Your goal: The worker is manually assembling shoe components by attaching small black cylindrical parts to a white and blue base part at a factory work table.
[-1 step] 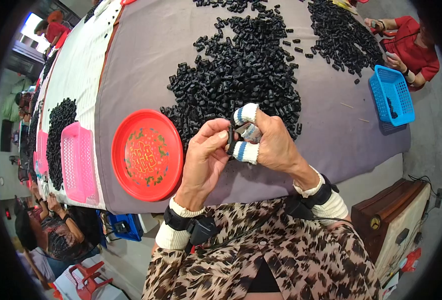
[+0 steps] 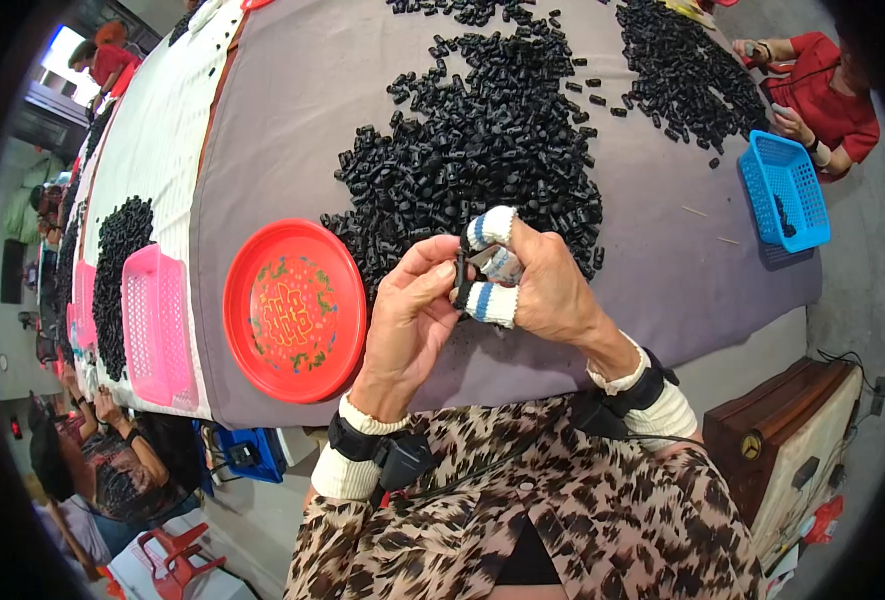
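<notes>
My left hand (image 2: 412,305) pinches a small black plastic part (image 2: 461,280) between thumb and fingertips. Close against it on the right is my right hand (image 2: 557,285), its fingers curled and covered at the tips by white knit sleeves with blue stripes. A thin grey piece, like a small blade (image 2: 482,257), shows between those covered fingers and meets the black part; its grip is mostly hidden. Just beyond both hands spreads a large heap of similar black parts (image 2: 472,150). A round red plate (image 2: 297,375) with a printed pattern lies left of my left hand.
A grey cloth (image 2: 652,290) covers the table. Pink baskets (image 2: 157,330) and another black heap (image 2: 124,270) stand at the left. A blue basket (image 2: 812,215) sits at the right edge, near a person in red (image 2: 822,90). A brown wooden cabinet (image 2: 772,410) stands lower right.
The fingers and blade at the black part have shifted very slightly. Both arms and everything on the table look the same.
</notes>
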Available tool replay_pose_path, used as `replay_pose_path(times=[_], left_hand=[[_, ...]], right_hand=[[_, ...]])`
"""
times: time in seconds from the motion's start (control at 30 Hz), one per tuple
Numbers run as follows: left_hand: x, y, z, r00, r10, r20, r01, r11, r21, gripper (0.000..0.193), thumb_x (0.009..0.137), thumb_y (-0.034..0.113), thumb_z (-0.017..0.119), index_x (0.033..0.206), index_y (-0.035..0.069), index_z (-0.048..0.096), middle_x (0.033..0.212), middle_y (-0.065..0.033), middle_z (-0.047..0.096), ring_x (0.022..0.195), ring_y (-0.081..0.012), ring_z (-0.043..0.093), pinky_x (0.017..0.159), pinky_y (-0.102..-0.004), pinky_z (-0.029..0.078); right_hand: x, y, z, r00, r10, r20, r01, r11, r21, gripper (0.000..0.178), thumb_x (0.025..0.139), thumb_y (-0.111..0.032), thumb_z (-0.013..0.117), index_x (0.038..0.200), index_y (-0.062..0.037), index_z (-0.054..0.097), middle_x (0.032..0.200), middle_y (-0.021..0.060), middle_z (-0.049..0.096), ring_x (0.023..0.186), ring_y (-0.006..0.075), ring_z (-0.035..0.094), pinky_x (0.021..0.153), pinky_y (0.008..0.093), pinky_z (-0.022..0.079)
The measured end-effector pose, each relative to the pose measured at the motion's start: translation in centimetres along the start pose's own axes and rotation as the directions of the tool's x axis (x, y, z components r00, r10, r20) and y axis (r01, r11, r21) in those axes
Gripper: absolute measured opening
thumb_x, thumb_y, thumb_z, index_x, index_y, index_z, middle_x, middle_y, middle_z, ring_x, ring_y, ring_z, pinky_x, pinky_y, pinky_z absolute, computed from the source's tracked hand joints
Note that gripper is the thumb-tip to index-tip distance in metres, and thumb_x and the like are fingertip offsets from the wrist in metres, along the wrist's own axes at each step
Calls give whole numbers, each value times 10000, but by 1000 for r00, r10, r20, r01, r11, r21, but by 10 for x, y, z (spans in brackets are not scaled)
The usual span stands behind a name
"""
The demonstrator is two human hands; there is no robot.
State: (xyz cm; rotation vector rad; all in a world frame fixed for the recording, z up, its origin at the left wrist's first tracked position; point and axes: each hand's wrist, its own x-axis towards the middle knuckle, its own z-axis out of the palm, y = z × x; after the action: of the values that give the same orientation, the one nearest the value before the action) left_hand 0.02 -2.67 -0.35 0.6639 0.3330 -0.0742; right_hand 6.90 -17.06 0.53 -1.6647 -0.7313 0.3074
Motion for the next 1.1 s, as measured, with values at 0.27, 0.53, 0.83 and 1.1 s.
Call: replay_pose_path(times=[0.27, 0.53, 0.83, 1.1], left_hand=[[0, 3, -11, 991, 9, 130, 4, 995, -97, 289, 862, 67, 554, 1139, -12, 526, 951, -79, 615, 874, -133, 585, 796, -277, 485], [-2, 2, -10, 992, -20, 122, 25, 999, -38, 266, 865, 68, 553, 1116, -19, 542, 975, -74, 612, 847, -129, 594, 767, -273, 502], [0, 1, -9, 990, -29, 141, 31, 999, -15, 262, 866, 66, 552, 1114, -17, 544, 1003, -80, 607, 896, -134, 590, 794, -282, 502], [0, 0, -11, 989, -25, 147, 24, 1000, 8, 251, 865, 63, 551, 1105, -12, 550, 1005, -78, 605, 896, -130, 587, 796, -278, 500]], right_hand=[[2, -2, -5, 996, 61, 68, -59, 998, -34, 415, 704, -269, 728, 892, 11, 487, 692, 142, 607, 608, 244, 618, 564, 324, 466], [7, -4, -10, 987, 52, 155, -34, 992, -119, 442, 687, -336, 722, 801, 22, 489, 645, 145, 573, 576, 268, 588, 542, 346, 443], [7, -3, -12, 975, 130, 180, -101, 982, -159, 413, 663, -299, 712, 799, 22, 490, 624, 141, 555, 558, 261, 571, 536, 338, 438], [7, -4, -12, 967, 169, 192, -151, 983, -104, 411, 666, -301, 715, 795, 22, 497, 636, 143, 560, 582, 258, 580, 551, 341, 442]])
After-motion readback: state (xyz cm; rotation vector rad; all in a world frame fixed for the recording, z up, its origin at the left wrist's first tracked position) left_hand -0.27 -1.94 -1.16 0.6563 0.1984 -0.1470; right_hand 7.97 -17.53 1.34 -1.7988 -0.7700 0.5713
